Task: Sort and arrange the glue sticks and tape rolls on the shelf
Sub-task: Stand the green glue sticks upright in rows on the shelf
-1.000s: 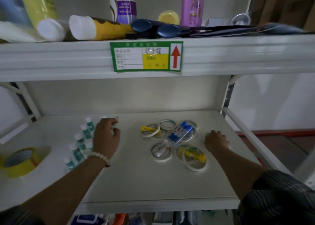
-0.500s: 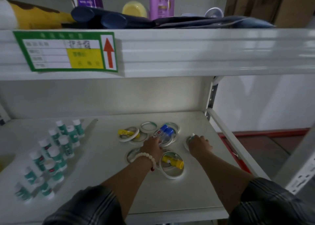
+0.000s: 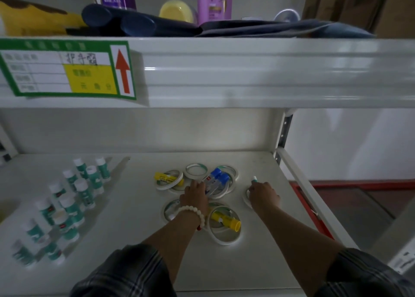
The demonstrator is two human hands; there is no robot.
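While the left hand (image 3: pixel 195 195) rests spread on the mixed tape rolls (image 3: pixel 195 170) at mid-shelf, its grip unclear, the right hand (image 3: pixel 263 195) is closed on a small green-and-white glue stick (image 3: pixel 254 179). That stick is best carried left to the standing glue sticks (image 3: pixel 84 191) and set upright.

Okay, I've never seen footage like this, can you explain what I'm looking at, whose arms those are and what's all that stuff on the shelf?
This is one picture from a camera worn on a person's head, looking forward and down, so the two arms are the wearer's own. They reach onto a white shelf. On its left stand green-and-white glue sticks, grouped upright. In the middle lies a jumble of thin tape rolls with a few loose sticks on them: two yellow sticks and a blue-capped pair. The left hand, with a bead bracelet, rests on that pile. The right hand holds a small stick, its tip poking out, over another roll. The upper shelf carries bottles.
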